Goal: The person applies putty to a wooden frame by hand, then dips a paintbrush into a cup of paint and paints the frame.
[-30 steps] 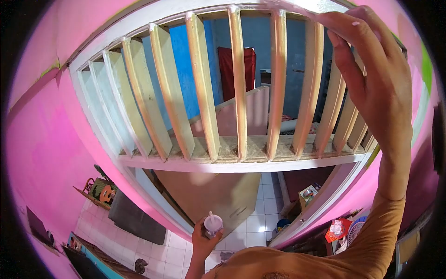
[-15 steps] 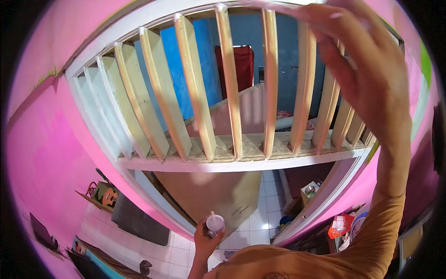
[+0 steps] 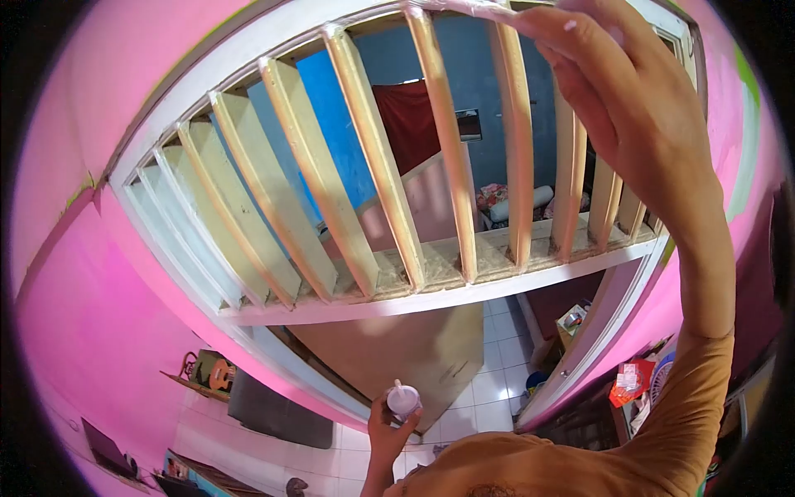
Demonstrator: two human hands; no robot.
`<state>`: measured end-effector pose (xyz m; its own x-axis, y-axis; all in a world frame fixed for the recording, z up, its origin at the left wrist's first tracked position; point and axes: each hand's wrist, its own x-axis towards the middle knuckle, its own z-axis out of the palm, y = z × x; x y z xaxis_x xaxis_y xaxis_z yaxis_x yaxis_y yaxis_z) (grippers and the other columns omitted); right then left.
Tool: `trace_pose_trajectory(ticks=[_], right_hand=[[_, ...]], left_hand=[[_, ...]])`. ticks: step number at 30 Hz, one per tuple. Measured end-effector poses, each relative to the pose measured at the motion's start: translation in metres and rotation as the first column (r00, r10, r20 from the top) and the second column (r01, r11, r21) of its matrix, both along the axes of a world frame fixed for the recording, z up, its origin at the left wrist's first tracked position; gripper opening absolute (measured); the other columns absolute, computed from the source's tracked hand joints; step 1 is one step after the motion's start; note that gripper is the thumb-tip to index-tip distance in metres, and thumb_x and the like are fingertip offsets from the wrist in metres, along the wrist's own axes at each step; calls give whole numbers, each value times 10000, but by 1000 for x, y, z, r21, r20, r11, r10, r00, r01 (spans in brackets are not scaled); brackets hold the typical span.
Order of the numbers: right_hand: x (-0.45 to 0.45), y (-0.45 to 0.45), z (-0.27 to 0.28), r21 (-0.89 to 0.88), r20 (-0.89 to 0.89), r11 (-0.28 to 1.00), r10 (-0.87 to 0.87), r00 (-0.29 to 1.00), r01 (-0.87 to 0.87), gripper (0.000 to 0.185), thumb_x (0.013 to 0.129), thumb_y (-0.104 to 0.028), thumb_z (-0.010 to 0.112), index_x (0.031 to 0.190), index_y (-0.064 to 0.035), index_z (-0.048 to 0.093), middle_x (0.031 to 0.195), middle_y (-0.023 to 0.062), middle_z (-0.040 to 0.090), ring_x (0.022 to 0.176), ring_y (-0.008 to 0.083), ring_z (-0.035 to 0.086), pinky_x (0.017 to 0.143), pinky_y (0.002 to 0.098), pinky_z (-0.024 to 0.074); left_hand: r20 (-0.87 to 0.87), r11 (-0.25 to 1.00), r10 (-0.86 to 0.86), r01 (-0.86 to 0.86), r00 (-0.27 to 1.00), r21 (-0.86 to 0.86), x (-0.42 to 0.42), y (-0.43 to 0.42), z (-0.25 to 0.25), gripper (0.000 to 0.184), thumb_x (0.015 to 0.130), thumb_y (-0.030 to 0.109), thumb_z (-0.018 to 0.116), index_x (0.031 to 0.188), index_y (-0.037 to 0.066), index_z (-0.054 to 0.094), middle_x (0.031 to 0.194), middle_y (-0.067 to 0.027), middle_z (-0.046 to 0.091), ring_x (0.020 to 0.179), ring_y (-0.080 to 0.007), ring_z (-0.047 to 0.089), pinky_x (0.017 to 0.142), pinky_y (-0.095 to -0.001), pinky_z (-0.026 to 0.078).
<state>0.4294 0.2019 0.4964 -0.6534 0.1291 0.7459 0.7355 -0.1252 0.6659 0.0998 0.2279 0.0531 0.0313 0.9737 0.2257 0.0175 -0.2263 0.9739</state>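
My left hand (image 3: 389, 430), low in the view, is wrapped round a small cup (image 3: 403, 402) with whitish contents and a short stick standing in it. My right hand (image 3: 617, 91) is raised at the upper right, its fingers pinched on a thin brush (image 3: 476, 8) whose tip lies along the white top rail. Below the brush, slanted wooden slats (image 3: 373, 149) fill the opening above the doorway. The slats at the far left are white; the others are cream or bare wood. White paint spots mark a finger of my right hand.
Under the slats runs a white crossbar (image 3: 439, 301), with a brown door (image 3: 397, 352) standing ajar beneath it. Pink walls (image 3: 108, 282) flank the frame. At lower left are a dark couch (image 3: 273, 412) and an orange guitar (image 3: 221, 374). A red packet (image 3: 631, 379) lies at lower right.
The view has turned and tilted, so the slats slant more. My right hand, with the brush, has moved left along the top rail. My left hand still holds the cup.
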Motion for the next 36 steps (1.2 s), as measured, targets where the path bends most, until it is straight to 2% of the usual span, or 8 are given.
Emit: trace_pose_trajectory(ticks=[8,15,19,27,28,29,33,36], right_hand=[[-2,1,-12,66,-42,961,273,961,-270,137,857,-11,691,952,34,603,790,122,548,706,244,576,558,364,479],[27,4,-1,116,20,973,200,980,-201,139,861,-11,679,982,33,626,796,108,582,681,222,584,545,337,464],[41,-9,-11,92,-140,941,335,932,-324,144,890,-20,666,1028,17,648,819,83,620,690,171,591,549,292,454],[34,0,-23,88,-668,434,694,270,-897,182,947,-38,639,1120,-16,692,865,32,696,708,70,606,559,203,433],[23,8,-34,214,-755,516,626,195,-829,215,966,-83,664,1175,-69,716,980,10,720,802,61,623,604,201,453],[18,19,-34,225,-740,484,650,175,-846,206,1002,-105,623,1178,-70,724,926,-41,695,766,-27,530,563,138,347],[4,43,-35,349,-717,351,697,-6,-869,205,1010,-165,651,1167,-54,723,851,-29,667,665,-7,504,528,147,350],[10,42,-37,369,-735,400,678,0,-839,214,983,-156,696,1134,-4,710,925,36,725,799,66,639,714,214,514]], left_hand=[[9,999,1,-1,1000,45,6,3,-1,709,780,42,863,1358,-23,458,1248,-157,607,1132,-235,639,940,-364,541],[-9,1000,-23,23,1000,2,9,2,8,722,779,53,878,1355,-31,449,1249,-156,608,1133,-240,639,950,-368,536],[43,999,-20,18,999,45,10,2,3,725,780,62,884,1353,-30,450,1244,-153,611,1137,-240,636,960,-372,530],[27,999,-35,35,999,-7,16,1,3,686,783,51,874,1330,-24,466,1250,-151,601,1148,-240,626,986,-379,516],[27,999,-39,39,999,-4,17,1,3,686,783,51,874,1330,-24,466,1250,-151,601,1148,-240,626,986,-379,516],[36,999,-44,44,998,5,19,1,2,677,784,48,872,1325,-25,470,1252,-151,599,1154,-240,622,993,-380,512],[12,998,-64,64,998,-30,22,0,6,676,780,33,865,1325,-26,469,1259,-154,591,1174,-248,609,1015,-388,502],[3,998,-54,54,999,-16,24,-2,12,677,779,25,861,1324,-28,464,1264,-154,586,1170,-245,607,1009,-390,505]])
